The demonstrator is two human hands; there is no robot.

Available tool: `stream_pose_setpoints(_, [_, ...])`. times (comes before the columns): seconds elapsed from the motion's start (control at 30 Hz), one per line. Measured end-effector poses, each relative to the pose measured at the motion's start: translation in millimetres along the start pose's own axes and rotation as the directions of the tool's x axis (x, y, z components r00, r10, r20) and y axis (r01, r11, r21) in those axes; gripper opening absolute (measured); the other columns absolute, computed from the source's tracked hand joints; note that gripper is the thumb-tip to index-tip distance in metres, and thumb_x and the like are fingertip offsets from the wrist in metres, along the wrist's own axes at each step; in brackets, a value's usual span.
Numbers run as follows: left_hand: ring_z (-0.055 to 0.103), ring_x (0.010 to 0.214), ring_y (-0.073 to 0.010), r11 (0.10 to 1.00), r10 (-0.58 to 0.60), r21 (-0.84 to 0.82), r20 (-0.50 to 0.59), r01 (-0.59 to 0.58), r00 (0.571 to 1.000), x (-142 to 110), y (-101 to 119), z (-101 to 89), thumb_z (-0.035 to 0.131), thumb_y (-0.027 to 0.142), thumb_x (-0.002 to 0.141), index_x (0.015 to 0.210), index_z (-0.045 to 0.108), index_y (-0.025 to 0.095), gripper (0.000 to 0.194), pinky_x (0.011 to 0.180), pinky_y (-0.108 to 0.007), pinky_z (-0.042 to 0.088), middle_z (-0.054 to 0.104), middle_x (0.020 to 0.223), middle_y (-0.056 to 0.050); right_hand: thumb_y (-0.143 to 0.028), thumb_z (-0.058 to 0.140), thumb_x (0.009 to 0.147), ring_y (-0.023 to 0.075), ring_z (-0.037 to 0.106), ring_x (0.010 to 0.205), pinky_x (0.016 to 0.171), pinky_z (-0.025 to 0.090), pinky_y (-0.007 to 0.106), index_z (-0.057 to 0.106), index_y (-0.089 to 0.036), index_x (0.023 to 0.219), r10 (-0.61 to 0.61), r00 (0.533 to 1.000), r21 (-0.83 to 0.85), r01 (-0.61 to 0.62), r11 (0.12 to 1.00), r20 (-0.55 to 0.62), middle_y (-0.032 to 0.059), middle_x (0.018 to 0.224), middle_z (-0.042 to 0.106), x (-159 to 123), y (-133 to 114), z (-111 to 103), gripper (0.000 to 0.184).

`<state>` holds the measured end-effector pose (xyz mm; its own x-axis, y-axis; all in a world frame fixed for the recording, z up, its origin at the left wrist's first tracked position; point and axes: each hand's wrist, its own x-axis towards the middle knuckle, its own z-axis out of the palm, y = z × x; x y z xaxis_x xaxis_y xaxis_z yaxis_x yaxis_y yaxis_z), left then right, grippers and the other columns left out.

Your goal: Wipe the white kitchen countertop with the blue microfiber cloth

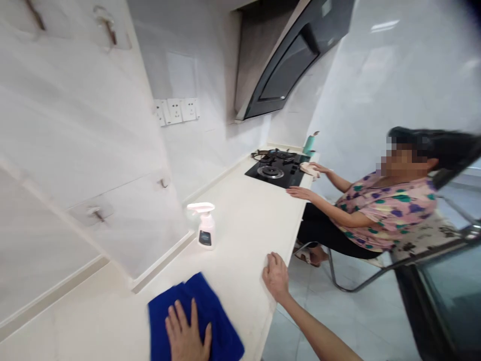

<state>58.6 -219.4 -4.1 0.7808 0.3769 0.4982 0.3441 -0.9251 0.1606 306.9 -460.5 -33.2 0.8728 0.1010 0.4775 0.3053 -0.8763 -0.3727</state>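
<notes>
My left hand [187, 336] lies flat on a blue cloth [218, 321], palm down with fingers spread. The cloth is spread on the white countertop [244, 230], close to me. Near the counter's front edge rests my right hand [276, 278], its fingers curled in and pressed together, with nothing visible in them. A white spray bottle [205, 228] stands upright beyond the cloth, close to the wall and apart from both hands.
A person in a floral top [387, 210] sits on a metal-framed chair at the right. One of their hands holds a pale cloth [310, 169] by the black gas stove [287, 175]. A green bottle [308, 145] stands behind it. Above hangs a dark range hood [289, 65].
</notes>
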Motion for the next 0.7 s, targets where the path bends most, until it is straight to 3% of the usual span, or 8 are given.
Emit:
stream_pose_setpoints(0.1, [0.009, 0.153, -0.0436, 1.0, 0.003, -0.028, 0.159, 0.002, 0.987, 26, 10, -1.6, 0.061, 0.046, 0.087, 0.154, 0.031, 0.022, 0.077, 0.12, -0.068, 0.023, 0.017, 0.168, -0.014, -0.016, 0.041, 0.084, 0.0327, 0.044, 0.128, 0.107, 0.04, 0.05, 0.055, -0.011, 0.123, -0.021, 0.999, 0.017, 0.021, 1.0, 0.025, 0.0192, 0.133, 0.052, -2, 4, -1, 0.041])
stream_pose_setpoints(0.23, [0.044, 0.137, -0.033, 0.999, -0.042, -0.017, 0.202, 0.047, 0.979, 49, 1, 2.5, 0.062, 0.048, 0.089, 0.139, 0.05, 0.023, 0.057, 0.113, -0.062, 0.039, 0.044, 0.152, -0.013, -0.018, 0.041, 0.085, 0.0326, 0.046, 0.127, 0.106, 0.04, 0.049, 0.054, -0.012, 0.122, -0.052, 0.998, 0.004, 0.052, 0.999, 0.021, 0.0185, 0.132, 0.053, -3, 9, 1, 0.04])
stream_pose_setpoints(0.3, [0.052, 0.128, -0.0297, 0.998, -0.056, -0.019, 0.207, 0.061, 0.977, 54, -6, 3.6, 0.062, 0.046, 0.09, 0.133, 0.053, 0.021, 0.051, 0.108, -0.058, 0.047, 0.051, 0.144, -0.012, -0.018, 0.041, 0.085, 0.0314, 0.046, 0.128, 0.107, 0.04, 0.047, 0.053, -0.013, 0.122, -0.068, 0.998, -0.007, 0.068, 0.998, 0.016, 0.0177, 0.132, 0.053, -3, 11, 2, 0.04])
stream_pose_setpoints(0.5, [0.052, 0.128, -0.0295, 0.995, -0.04, -0.079, 0.193, 0.056, 0.98, 75, -10, -3.8, 0.062, 0.047, 0.09, 0.133, 0.054, 0.021, 0.051, 0.108, -0.058, 0.046, 0.051, 0.144, -0.012, -0.018, 0.041, 0.084, 0.0321, 0.046, 0.126, 0.106, 0.04, 0.049, 0.054, -0.012, 0.122, -0.021, 1.0, 0.014, 0.02, 1.0, 0.023, 0.0187, 0.134, 0.052, -2, 3, 0, 0.041])
stream_pose_setpoints(0.6, [0.044, 0.138, -0.0336, 0.989, 0.01, -0.147, 0.155, 0.013, 0.988, 86, -4, -4.0, 0.061, 0.049, 0.089, 0.137, 0.053, 0.023, 0.055, 0.114, -0.063, 0.038, 0.046, 0.151, -0.013, -0.015, 0.042, 0.082, 0.03, 0.049, 0.123, 0.105, 0.042, 0.046, 0.056, -0.013, 0.12, -0.024, 1.0, -0.023, 0.023, 0.999, -0.01, 0.0172, 0.13, 0.055, 1, -3, -1, 0.041])
stream_pose_setpoints(0.7, [0.033, 0.146, -0.0394, 0.984, 0.029, -0.176, 0.093, -0.012, 0.995, 80, -5, 7.9, 0.052, 0.049, 0.09, 0.139, 0.055, 0.027, 0.054, 0.116, -0.068, 0.032, 0.043, 0.156, -0.013, -0.011, 0.043, 0.079, 0.0275, 0.049, 0.125, 0.107, 0.042, 0.042, 0.057, -0.016, 0.121, -0.013, 0.999, -0.056, 0.011, 0.998, -0.051, 0.014, 0.13, 0.056, 5, -7, 4, 0.045])
